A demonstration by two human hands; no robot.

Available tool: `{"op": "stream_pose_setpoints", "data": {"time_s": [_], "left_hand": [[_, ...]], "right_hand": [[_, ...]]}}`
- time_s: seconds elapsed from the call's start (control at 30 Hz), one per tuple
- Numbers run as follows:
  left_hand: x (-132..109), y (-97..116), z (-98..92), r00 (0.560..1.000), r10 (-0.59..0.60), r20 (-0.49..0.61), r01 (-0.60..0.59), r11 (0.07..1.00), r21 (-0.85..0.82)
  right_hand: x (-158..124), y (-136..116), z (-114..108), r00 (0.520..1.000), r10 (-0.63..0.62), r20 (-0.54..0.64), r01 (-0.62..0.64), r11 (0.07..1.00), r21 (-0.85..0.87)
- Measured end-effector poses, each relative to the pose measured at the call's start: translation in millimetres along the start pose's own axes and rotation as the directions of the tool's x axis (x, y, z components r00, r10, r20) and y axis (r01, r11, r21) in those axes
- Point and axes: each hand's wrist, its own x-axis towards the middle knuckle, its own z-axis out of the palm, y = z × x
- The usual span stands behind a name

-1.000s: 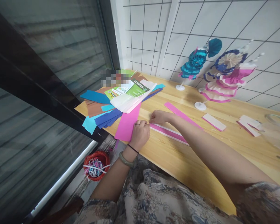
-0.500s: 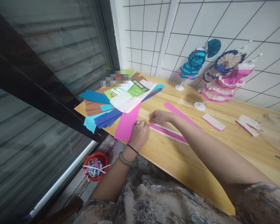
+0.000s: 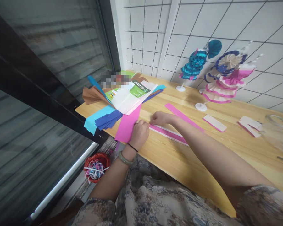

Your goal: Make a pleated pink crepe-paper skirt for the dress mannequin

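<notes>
- The tabletop (image 3: 169,153) spreads below a gridded wall, its bare near part apparently giving the hands room to work flat.
- The fan of coloured papers (image 3: 108,120) lies at the left end, its sheets splayed, probably so each colour can be picked out; a pale sheet (image 3: 126,105) rests across it.
- The teal figure (image 3: 194,64), blue-and-white figure (image 3: 227,62) and pink-and-white figure (image 3: 224,89) stand on white bases near the wall, seemingly put back there to be out of the way.
- The red basket (image 3: 105,158) sits below the tabletop's left end, holding thin paper shreds, perhaps so scraps stay off the working surface.
- The pink sheet (image 3: 127,127) reaches from the fan toward the near edge, just beside the left hand.
- The plain pink strip (image 3: 182,116) lies apart, beyond the right forearm.
- The white-edged pink strip (image 3: 168,133) lies flat and lengthwise, its left end between the hands and its other end hidden under the right forearm; lying straight likely keeps its edges even.
- The left hand (image 3: 141,133) comes from the near side, knuckles up; the right hand (image 3: 160,118) reaches across, wrist bent inward. Each grip appears pinched on the strip's end, fingertips nearly meeting.
</notes>
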Motion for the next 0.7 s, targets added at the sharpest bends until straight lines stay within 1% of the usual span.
{"op": "stream_pose_setpoints", "data": {"time_s": [0.1, 0.23, 0.53, 0.7], "left_hand": [[5, 0, -3.1, 0.999, -0.021, 0.031, 0.020, 0.999, 0.026], [13, -1, -4.5, 0.997, -0.036, 0.065, 0.033, 0.998, 0.055], [29, 0, 6.6, 0.993, -0.090, 0.074, 0.085, 0.994, 0.075], [33, 0, 7.7, 0.988, -0.116, 0.101, 0.109, 0.991, 0.074]], "right_hand": [[2, -1, 1, 1.000, 0.013, -0.010, -0.013, 1.000, -0.006], [2, 1, 2, 1.000, -0.008, -0.001, 0.008, 1.000, 0.007], [3, 9, 2, 0.998, -0.058, 0.006, 0.058, 0.998, 0.040], [3, 10, 4, 0.998, -0.070, 0.003, 0.069, 0.996, 0.058]]}}
